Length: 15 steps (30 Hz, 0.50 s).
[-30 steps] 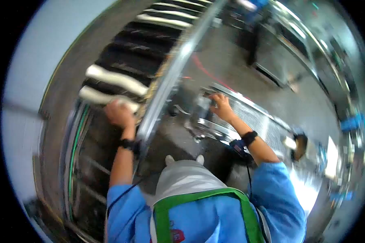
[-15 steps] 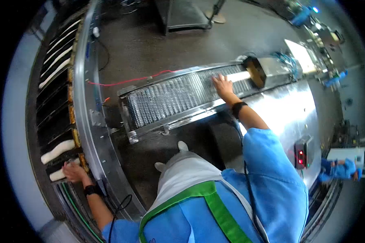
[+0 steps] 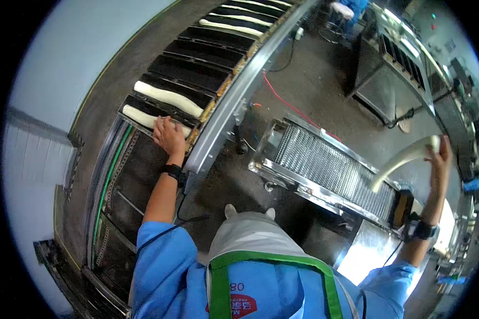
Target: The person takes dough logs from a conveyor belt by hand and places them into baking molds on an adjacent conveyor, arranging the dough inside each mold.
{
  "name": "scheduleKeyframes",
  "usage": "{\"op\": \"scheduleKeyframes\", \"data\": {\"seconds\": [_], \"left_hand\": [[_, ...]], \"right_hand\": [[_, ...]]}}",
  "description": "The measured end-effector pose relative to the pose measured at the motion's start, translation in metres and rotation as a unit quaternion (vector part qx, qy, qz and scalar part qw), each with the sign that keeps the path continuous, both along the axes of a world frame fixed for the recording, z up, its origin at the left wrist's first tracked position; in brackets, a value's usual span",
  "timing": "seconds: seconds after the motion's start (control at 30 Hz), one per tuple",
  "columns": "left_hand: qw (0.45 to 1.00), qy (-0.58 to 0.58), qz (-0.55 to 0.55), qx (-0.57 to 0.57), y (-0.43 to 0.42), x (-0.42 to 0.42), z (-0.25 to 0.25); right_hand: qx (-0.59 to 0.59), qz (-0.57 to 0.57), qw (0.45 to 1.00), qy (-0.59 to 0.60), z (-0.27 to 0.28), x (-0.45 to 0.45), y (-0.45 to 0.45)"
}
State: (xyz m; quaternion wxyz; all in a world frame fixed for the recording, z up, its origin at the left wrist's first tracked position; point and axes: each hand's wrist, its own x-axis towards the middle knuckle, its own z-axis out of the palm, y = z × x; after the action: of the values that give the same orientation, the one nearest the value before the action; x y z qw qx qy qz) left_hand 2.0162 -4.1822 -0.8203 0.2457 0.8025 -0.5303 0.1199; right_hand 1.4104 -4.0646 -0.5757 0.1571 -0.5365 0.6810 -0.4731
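Note:
My right hand (image 3: 439,157) is raised above the far end of the mesh conveyor (image 3: 324,165). It grips one end of a long white dough strip (image 3: 404,159), which arcs down to the left with its other end hanging over the mesh. On the left, my left hand (image 3: 169,135) lies over the right part of another dough strip (image 3: 138,116) in the nearest slot of the black baking tray (image 3: 197,64). Its fingers are slightly apart and touch the dough. One slot farther, a second dough strip (image 3: 167,98) rests.
A metal rail (image 3: 239,101) runs along the tray line. Behind the conveyor stands a steel table (image 3: 388,85) with dark trays on it. A red cable (image 3: 287,101) crosses to the conveyor. A person in blue (image 3: 354,8) is at the back.
My right hand has lifted a dough strip off the conveyor and up to the right. My left hand stays at the nearest tray slot. The view has turned toward the trays.

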Motion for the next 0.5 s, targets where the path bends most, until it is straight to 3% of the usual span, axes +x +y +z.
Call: {"op": "scheduleKeyframes", "data": {"seconds": [0.13, 0.23, 0.3, 0.33, 0.37, 0.4, 0.47, 0.5], "left_hand": [[1.000, 0.020, 0.010, -0.003, 0.002, -0.001, 0.005], [1.000, 0.022, 0.005, -0.013, 0.005, -0.003, 0.016], [1.000, 0.012, 0.016, -0.017, 0.004, -0.003, 0.017], [1.000, 0.014, 0.021, -0.008, 0.004, -0.003, 0.018], [1.000, 0.016, 0.025, 0.002, 0.002, -0.003, 0.018], [1.000, 0.016, 0.020, 0.001, 0.001, 0.000, 0.017], [1.000, 0.006, 0.015, -0.009, 0.003, 0.001, 0.017], [1.000, -0.002, 0.010, -0.018, 0.003, 0.003, 0.016]], "right_hand": [[-0.092, 0.082, 0.992, -0.003, 0.069, 0.053, -0.047], [-0.130, 0.140, 0.972, -0.137, 0.075, 0.157, -0.099], [-0.131, 0.178, 0.946, -0.238, 0.050, 0.227, -0.146], [-0.118, 0.218, 0.965, -0.082, 0.033, 0.258, -0.166], [-0.071, 0.197, 0.970, -0.125, 0.016, 0.300, -0.183], [-0.059, 0.200, 0.978, -0.006, -0.025, 0.321, -0.220], [-0.017, 0.310, 0.944, -0.114, -0.095, 0.371, -0.250], [-0.046, 0.264, 0.962, -0.061, -0.128, 0.384, -0.263]]}}
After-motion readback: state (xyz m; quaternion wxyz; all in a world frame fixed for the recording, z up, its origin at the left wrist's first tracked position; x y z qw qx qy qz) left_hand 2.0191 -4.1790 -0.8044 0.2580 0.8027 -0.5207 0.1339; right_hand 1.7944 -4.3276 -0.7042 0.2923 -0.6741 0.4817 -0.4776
